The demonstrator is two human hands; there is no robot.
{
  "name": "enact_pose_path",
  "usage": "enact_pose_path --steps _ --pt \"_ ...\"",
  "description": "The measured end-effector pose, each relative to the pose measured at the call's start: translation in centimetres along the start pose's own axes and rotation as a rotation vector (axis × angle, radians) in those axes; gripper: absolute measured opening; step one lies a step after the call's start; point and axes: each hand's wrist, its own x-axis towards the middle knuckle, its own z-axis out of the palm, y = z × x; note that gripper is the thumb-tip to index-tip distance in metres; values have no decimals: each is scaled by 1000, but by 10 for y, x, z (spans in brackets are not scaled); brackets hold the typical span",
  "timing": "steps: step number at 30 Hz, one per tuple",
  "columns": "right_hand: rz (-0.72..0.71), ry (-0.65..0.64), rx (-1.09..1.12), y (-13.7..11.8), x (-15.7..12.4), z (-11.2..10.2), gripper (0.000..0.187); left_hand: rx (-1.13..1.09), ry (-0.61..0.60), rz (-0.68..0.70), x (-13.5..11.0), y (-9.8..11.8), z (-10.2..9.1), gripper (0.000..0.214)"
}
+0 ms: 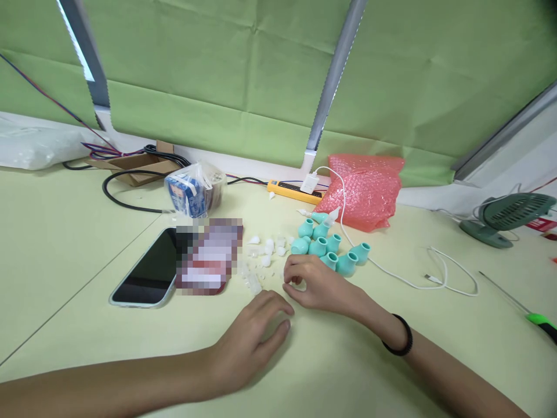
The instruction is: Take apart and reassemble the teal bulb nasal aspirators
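Note:
My left hand (255, 337) rests low over the table, fingers curved and thumb apart from them, holding nothing. Just beyond it, my right hand (319, 284) has thumb and fingertips drawn into a pinch; whatever small piece may be between them is hidden. Several teal rubber bulbs (319, 247) with open necks stand in a cluster behind the right hand. At the back of this cluster, one bulb bears a clear pointed tip (333, 216). Left of the bulbs lies a scatter of small translucent white plastic pieces (266, 260), with a clear tube-like piece (255, 284) near my left fingertips.
A black-screened phone (145, 270) and a red-edged phone (211, 258) lie at left. Behind are a plastic-wrapped blue pack (189, 194), a yellow power strip (291, 191) and a pink bubble-wrap bag (369, 188). A white cable (409, 284), screwdriver (542, 325) and green fan (516, 212) are at right.

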Motion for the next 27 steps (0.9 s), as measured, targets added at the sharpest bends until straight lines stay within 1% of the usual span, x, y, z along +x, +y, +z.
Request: enact_pose_path --steps 2,3,5,8,10,13,15,17,22,25,27 --pt "43 -17 8 -1 0 -6 12 -81 57 -85 2 -3 1 12" --pt "65 -20 3 0 0 -7 12 -99 71 -105 3 -4 1 12" --pt "88 -30 1 3 1 -5 12 -92 60 -101 3 -6 2 15" --pt "83 -62 19 10 2 -1 14 -56 14 -52 2 -6 3 25" --pt "90 -50 50 12 2 -1 15 -74 4 -48 2 -6 3 24" --pt "117 -53 223 10 1 -7 14 -238 71 -151 5 -7 3 15" --pt "126 -111 393 7 0 -11 14 -393 132 -240 7 -8 3 12" --pt "148 -163 533 5 -1 -12 14 -501 162 -291 9 -8 4 12" --pt "262 -217 784 7 0 -4 17 -560 189 -369 12 -6 3 9" --pt "297 -233 821 6 2 -2 18 -594 185 -403 13 -5 2 10" --pt "272 -232 737 5 2 -6 18 -600 180 -399 12 -5 3 11"
